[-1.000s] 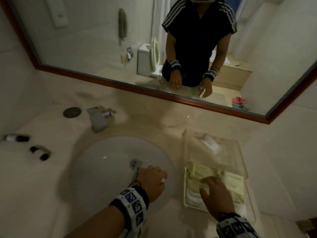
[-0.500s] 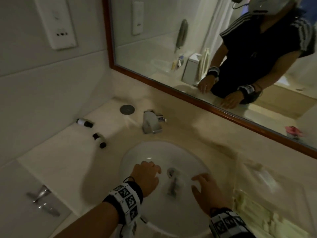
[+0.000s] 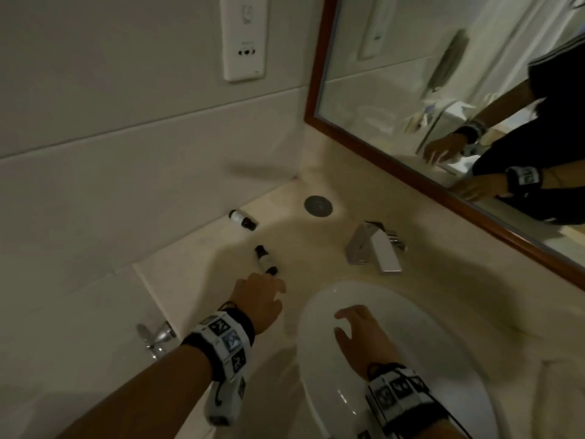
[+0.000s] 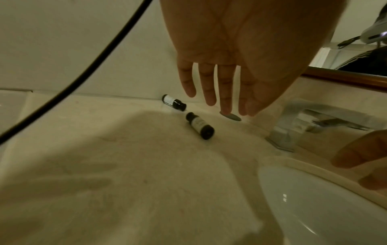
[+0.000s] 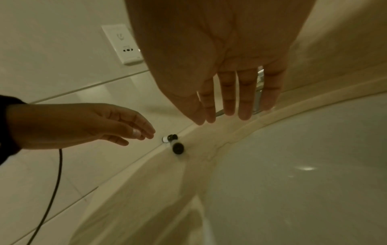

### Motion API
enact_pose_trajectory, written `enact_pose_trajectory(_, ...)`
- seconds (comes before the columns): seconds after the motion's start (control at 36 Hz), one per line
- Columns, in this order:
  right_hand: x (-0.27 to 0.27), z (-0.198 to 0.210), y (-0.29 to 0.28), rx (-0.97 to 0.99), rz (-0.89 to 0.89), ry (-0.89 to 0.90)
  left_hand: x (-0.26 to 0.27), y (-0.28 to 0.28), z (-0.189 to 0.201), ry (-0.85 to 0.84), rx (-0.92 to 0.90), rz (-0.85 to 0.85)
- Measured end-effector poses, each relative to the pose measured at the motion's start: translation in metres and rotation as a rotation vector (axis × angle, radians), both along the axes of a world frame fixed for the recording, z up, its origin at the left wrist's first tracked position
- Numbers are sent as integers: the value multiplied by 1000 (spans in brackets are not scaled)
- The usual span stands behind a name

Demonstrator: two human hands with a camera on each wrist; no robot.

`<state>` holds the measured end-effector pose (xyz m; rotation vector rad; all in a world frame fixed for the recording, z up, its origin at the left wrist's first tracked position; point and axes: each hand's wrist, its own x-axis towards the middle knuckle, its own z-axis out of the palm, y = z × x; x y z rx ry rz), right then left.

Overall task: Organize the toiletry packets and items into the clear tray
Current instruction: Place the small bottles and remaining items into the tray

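Note:
Two small dark bottles lie on their sides on the beige counter left of the sink. The nearer bottle (image 3: 266, 259) (image 4: 200, 125) (image 5: 178, 148) sits just beyond my left hand (image 3: 262, 296) (image 4: 220, 92) (image 5: 134, 131), whose fingers are straight and hold nothing. The farther bottle (image 3: 242, 219) (image 4: 173, 102) (image 5: 168, 137), with a white label, lies against the wall. My right hand (image 3: 354, 327) (image 5: 230, 107) hovers open and empty over the white basin (image 3: 443, 359). The clear tray is out of view.
A chrome faucet (image 3: 375, 248) stands behind the basin, and a round grey disc (image 3: 318, 205) lies in the counter's back corner. A wood-framed mirror (image 3: 411, 172) runs along the back; a white wall socket (image 3: 243, 36) is above. A metal handle (image 3: 155, 337) shows below the counter edge.
The view swung left, away from the tray. My right hand left the packets in the tray and came over the basin. My left hand moved from the basin toward the nearer bottle and its fingers straightened.

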<state>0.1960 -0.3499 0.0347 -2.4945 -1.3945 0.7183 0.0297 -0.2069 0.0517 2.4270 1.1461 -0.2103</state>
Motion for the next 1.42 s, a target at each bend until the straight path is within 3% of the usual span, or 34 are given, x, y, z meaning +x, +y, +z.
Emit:
enact_pose_trajectory(0.33,-47,-21,119,-18,80,50,-26,98,-25,31,21,49)
enact_pose_trajectory(0.56,-60,-32,176,14,90,48,-16,161,-38,27,82,33)
enact_pose_trajectory(0.69,-64,-42,199,-77,158,12,0,187,-46,6,129,56)
enact_pose_trajectory(1.08,-51,-55,192,-44,147,-35,21,221,-75,165,222,-82)
enact_pose_trajectory(1.22,-50,-53,178,-92,138,-52,20,216,-73,298,298,-156)
enact_pose_trajectory(1.42,-51,-49,154,-180,155,-79,8,190,-72,335,296,-139)
